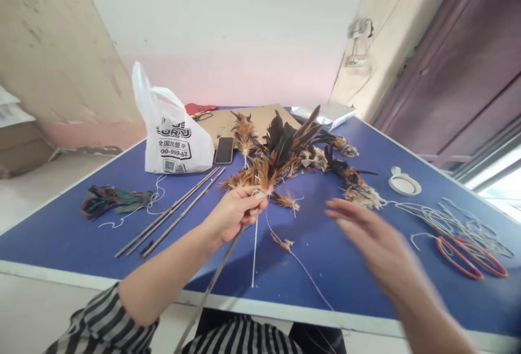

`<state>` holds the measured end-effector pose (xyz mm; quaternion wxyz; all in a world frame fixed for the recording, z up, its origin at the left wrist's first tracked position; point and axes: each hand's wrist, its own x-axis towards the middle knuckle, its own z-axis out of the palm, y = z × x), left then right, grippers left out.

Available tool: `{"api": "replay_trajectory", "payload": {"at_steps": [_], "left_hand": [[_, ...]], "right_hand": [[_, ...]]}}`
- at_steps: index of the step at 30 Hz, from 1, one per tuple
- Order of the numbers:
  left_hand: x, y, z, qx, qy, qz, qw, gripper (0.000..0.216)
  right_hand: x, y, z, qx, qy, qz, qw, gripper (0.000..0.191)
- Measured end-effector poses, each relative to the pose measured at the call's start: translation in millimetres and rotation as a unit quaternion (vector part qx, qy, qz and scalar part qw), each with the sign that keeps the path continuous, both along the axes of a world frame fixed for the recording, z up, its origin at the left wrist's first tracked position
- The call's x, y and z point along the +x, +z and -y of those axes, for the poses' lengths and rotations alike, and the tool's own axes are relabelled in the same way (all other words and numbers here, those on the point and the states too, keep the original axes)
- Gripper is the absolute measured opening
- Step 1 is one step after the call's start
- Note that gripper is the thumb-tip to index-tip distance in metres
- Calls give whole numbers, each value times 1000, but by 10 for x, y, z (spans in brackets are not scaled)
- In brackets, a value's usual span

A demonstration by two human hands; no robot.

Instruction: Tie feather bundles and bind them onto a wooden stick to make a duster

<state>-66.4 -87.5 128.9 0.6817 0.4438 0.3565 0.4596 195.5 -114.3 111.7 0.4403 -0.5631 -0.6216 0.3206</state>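
Likely, the feather bundle (280, 147) handles as something light and soft, its plumes easily bent or crushed, whereas the thin stick (218, 272) should feel stiff; take hold low, at the gathered quills, rather than on the vanes. Your left hand (240, 210) does so, thumb and fingers pinched closed around the base and the stick together. The bundle stands out beyond those fingertips, above the blue table (309, 223), dark plumes fanning away from you, while the stick runs back from your grip toward your body. Your right hand (366, 240) is blurred, fingers stretched out with nothing visible in them, near another feather bunch (360, 188) and apart from the held bundle
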Motion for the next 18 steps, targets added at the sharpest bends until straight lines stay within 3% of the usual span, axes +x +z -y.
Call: {"api": "replay_trajectory", "payload": {"at_steps": [2, 4, 6, 7, 11, 15, 18], "left_hand": [[117, -61, 61, -5, 1, 6, 1000, 17], [162, -118, 108, -4, 8, 4, 1000, 16], [145, -178, 121, 2, 25, -4, 1000, 16], [122, -212, 113, 7, 37, -13, 999, 15], [35, -389, 27, 27, 82, -82, 993, 18], [72, -530, -21, 41, 89, -114, 989, 21], [133, -550, 10, 39, 80, -81, 993, 20]], "right_hand": [[-544, -143, -193, -38, 121, -172, 977, 44], [-970, -312, -336, -91, 240, -277, 926, 36], [-1191, -475, -390, -128, 262, -299, 908, 37], [-1228, -543, -386, -121, 245, -281, 920, 37], [-1131, -657, -271, 53, 151, -103, 982, 27], [-1079, -560, -184, 224, 169, 26, 959, 20], [-1137, -485, -190, 276, 227, -5, 934, 18]]}}
